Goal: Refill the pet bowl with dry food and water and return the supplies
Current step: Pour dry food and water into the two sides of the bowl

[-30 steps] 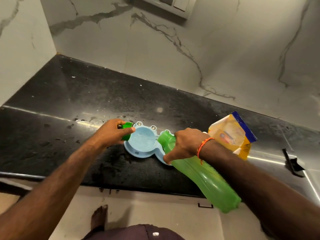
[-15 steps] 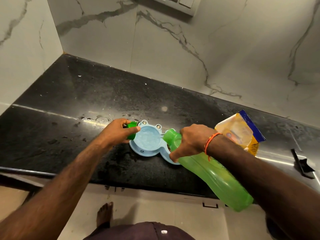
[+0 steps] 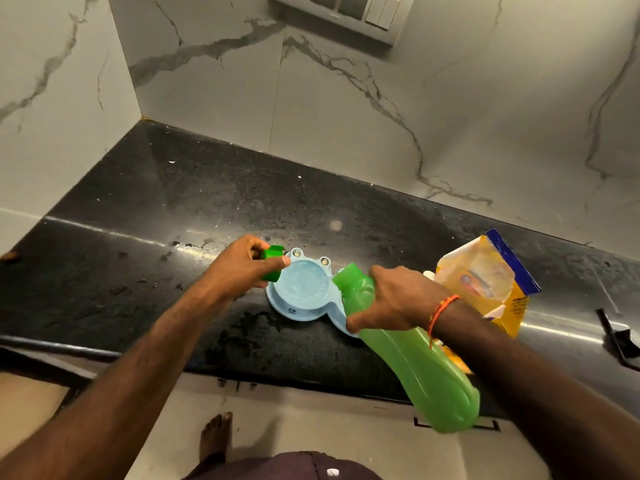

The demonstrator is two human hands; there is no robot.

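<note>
I see the right hand [image 3: 398,301] grip clenched round a green bottle [image 3: 415,358], tilted, mouth over the blue pet bowl [image 3: 301,289] on the desk [image 3: 173,220]. Left hand [image 3: 239,268] pinches the green cap [image 3: 272,263].

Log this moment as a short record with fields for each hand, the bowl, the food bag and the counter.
left hand: pinches a small green plastic cap beside the bowl
right hand: grips the neck of a translucent green plastic water bottle, tipped with its mouth over the bowl
bowl: light blue plastic double pet bowl, left compartment holds water, right compartment hidden by the bottle
food bag: yellow and blue pet food bag, open, upright behind the right wrist
counter: black stone countertop, wet patches near the bowl
</note>
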